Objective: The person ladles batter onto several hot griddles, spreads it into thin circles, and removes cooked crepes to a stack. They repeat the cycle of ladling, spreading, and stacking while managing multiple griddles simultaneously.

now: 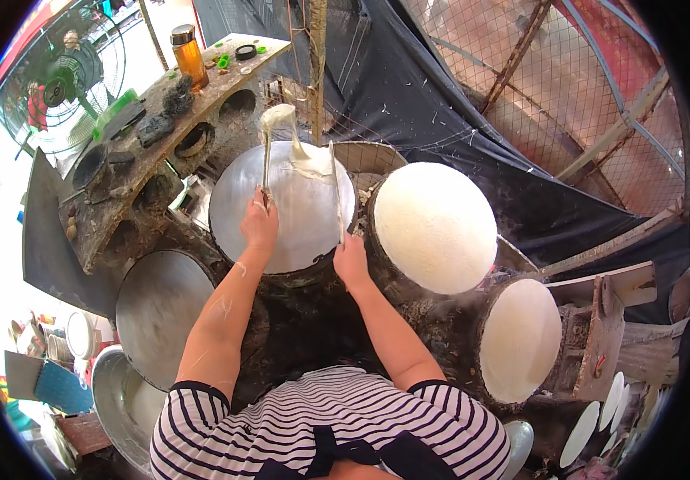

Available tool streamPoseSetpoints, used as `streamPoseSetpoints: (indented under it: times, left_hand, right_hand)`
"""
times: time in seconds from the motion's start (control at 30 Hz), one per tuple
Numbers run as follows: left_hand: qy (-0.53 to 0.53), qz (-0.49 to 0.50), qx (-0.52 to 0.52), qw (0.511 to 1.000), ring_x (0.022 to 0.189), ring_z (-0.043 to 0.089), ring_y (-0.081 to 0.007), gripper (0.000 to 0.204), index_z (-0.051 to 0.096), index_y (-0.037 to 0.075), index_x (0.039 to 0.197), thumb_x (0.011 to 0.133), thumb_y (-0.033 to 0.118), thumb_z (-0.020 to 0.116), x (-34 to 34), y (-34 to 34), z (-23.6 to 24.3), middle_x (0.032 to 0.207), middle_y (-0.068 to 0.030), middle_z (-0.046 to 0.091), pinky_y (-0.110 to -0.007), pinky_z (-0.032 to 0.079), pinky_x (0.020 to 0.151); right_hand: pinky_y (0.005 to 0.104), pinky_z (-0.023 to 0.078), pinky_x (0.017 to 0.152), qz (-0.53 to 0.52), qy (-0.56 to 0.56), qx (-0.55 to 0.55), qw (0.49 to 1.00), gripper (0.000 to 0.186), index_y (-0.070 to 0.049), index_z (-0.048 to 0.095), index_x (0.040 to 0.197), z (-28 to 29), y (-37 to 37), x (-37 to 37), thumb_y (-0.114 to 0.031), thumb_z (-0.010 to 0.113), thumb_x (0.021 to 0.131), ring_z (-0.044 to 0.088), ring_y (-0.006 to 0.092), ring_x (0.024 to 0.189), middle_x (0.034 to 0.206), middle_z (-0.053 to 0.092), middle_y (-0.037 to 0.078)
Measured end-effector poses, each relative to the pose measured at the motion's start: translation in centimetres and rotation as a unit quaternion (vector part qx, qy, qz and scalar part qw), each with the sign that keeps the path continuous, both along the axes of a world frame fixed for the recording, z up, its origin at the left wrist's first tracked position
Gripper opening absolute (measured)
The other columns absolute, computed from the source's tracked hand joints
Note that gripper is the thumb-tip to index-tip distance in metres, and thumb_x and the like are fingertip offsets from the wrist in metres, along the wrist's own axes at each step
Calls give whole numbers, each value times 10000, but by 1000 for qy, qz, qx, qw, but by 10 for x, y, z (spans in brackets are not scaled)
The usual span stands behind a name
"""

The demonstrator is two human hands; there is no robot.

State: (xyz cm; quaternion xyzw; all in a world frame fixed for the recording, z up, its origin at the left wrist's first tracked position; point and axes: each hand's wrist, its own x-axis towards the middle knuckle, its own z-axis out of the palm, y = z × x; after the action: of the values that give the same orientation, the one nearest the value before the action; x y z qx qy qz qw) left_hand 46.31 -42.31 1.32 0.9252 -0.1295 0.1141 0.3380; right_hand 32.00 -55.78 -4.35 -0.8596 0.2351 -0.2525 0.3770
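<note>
My left hand [259,226] is closed around the handle of a ladle [267,160]. Its head, coated in pale batter, is raised over the far side of a round metal griddle [241,200]. A thick strand of white batter [311,160] hangs from there to the griddle's far right part. My right hand [351,262] grips a long, thin spatula [337,192], its blade upright along the right side of that batter. Sheets of cooked-looking white batter cover a large griddle [435,228] to the right and a smaller one [520,341] nearer me.
A bare griddle [165,312] lies at the left, above a large metal basin [125,400]. A sooty counter [225,100] bears an amber jar [190,60] and dark lumps. A fan [61,88] stands far left. Black sheeting [417,104] hangs behind. Pale discs [581,432] stand lower right.
</note>
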Motion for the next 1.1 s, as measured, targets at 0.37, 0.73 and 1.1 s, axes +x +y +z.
streamPoseSetpoints:
  times: [0.37, 0.73, 1.1]
  left_hand:
    - [236, -72, -380, 892, 440, 446, -114, 155, 536, 45, 811, 858, 193, 539, -2, -2, 19, 543, -11, 460, -274, 353, 395]
    - [381, -131, -583, 705, 464, 451, -109, 139, 484, 74, 903, 925, 211, 484, -24, 36, 59, 747, -9, 500, -254, 366, 370]
    - [392, -133, -592, 691, 461, 418, -103, 175, 454, 66, 857, 938, 221, 445, -48, 70, 59, 724, -24, 484, -242, 338, 371]
  right_hand:
    - [503, 435, 747, 31, 49, -2, 998, 285, -32, 535, 1053, 13, -11, 16, -36, 455, 779, 520, 464, 837, 905, 486, 286]
    - [490, 448, 696, 35, 45, -37, 998, 266, -23, 562, 1013, 13, -5, 35, -37, 454, 770, 527, 446, 756, 849, 498, 277]
    - [481, 460, 700, 65, 64, -44, 995, 250, 21, 553, 1003, 6, -7, 63, -36, 457, 779, 522, 447, 771, 862, 499, 281]
